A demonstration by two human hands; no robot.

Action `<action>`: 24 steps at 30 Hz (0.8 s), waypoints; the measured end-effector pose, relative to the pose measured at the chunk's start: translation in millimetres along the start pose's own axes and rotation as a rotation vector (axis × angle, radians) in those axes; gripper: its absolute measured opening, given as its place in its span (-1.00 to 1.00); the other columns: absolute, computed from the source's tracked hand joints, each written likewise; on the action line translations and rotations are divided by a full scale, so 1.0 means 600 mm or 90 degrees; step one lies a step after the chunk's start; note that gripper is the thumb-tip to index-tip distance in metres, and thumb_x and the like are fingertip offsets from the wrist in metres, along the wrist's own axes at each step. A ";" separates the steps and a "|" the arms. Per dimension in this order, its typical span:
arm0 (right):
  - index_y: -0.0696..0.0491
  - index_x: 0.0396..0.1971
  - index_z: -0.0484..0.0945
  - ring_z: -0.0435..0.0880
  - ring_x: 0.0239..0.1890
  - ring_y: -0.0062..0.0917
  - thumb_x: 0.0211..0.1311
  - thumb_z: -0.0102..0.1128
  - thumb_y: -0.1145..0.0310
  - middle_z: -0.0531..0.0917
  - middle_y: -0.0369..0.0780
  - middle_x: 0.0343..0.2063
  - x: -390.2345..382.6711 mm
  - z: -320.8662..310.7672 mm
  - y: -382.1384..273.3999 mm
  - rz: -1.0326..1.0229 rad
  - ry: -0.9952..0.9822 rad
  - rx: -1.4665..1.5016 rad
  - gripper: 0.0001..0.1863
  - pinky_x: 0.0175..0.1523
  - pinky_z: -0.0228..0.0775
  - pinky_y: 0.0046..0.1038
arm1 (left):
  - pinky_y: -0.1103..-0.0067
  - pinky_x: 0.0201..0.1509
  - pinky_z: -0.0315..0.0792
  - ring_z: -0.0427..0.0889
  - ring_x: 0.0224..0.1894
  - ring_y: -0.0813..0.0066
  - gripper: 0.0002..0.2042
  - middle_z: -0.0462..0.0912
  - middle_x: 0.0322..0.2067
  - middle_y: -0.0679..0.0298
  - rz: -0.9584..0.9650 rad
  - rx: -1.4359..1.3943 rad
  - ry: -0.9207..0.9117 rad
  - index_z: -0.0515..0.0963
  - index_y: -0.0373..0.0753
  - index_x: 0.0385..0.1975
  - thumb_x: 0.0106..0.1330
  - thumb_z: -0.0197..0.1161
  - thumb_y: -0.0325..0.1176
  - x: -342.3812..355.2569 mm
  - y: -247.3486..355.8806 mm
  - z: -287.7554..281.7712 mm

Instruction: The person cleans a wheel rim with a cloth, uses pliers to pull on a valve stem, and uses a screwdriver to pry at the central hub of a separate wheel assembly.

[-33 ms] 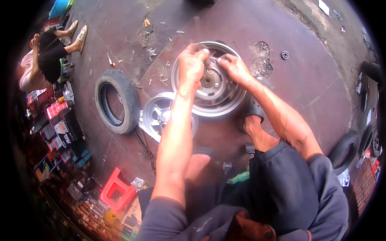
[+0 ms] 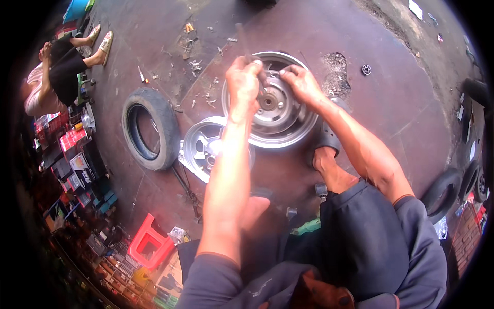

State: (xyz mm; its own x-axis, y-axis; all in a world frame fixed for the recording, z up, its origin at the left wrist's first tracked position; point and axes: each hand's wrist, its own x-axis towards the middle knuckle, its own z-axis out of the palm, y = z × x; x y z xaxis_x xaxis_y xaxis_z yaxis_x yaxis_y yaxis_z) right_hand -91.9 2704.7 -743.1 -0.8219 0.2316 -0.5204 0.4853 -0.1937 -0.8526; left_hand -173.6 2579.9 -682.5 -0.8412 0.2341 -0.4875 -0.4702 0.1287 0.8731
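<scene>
A silver motorcycle wheel rim point(image 2: 296, 135) lies flat on the floor in front of me, its hub point(image 2: 268, 102) uncovered in the middle. My left hand point(image 2: 243, 82) is closed over the left part of this rim, gripping a thin rod-like tool point(image 2: 241, 38) whose upper end sticks out above the fist, smeared by motion. The tool's lower end is hard to make out near the hub. Across from it, my right hand point(image 2: 301, 85) has its thumb and fingers pressed together above the wheel. What they hold, if anything, is too small to name.
A second silver rim point(image 2: 193, 147) lies partly under my left forearm, beside a loose tyre point(image 2: 167, 134). A red plastic stool point(image 2: 146, 239) stands lower left. A ring-shaped part point(image 2: 366, 70) lies right of a floor hole point(image 2: 337, 72). Someone sits upper left; more tyres point(image 2: 441, 193) stand right.
My left hand has shifted slightly to the left, and the rod above its fist shows more plainly and leans left. The right hand stays over the wheel, fingers still together.
</scene>
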 end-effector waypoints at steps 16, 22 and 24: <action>0.10 0.03 0.49 0.68 -0.15 -0.29 0.21 0.22 0.07 0.67 -0.02 -0.24 0.029 0.002 -0.048 -0.032 -0.155 -0.252 -0.50 -0.01 0.48 -0.33 | 0.49 -0.46 0.39 0.47 -0.53 0.46 -0.78 0.46 -0.53 0.22 -0.001 -0.230 0.314 0.39 -0.36 -0.48 0.33 0.02 -0.33 -0.055 -0.081 -0.076; 0.10 -0.08 0.55 0.62 -0.10 -0.14 0.09 0.27 -0.11 0.66 0.00 -0.25 -0.002 0.034 -0.019 -0.218 0.102 -0.478 -0.41 -0.01 0.42 -0.22 | 0.55 -0.49 0.30 0.36 -0.54 0.55 -0.61 0.41 -0.58 0.32 -0.047 -0.093 0.458 0.43 -0.39 -0.45 0.40 0.03 -0.11 -0.115 -0.125 -0.080; 0.10 -0.10 0.55 0.63 -0.13 -0.15 0.05 0.29 -0.15 0.67 -0.03 -0.29 0.000 0.033 -0.010 -0.243 0.134 -0.488 -0.38 -0.05 0.43 -0.21 | 0.60 -0.52 0.24 0.32 -0.56 0.60 -0.60 0.37 -0.62 0.37 -0.088 -0.136 0.417 0.44 -0.35 -0.42 0.43 0.02 -0.06 -0.153 -0.113 -0.093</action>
State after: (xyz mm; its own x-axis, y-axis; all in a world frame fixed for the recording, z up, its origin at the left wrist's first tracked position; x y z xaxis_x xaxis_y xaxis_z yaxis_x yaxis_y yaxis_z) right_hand -100.6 2686.8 -736.8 -0.9338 0.3346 -0.1268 0.3168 0.6088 -0.7273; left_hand -79.2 2495.6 -697.2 -0.7257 -0.4086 -0.5535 -0.5702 -0.0931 0.8162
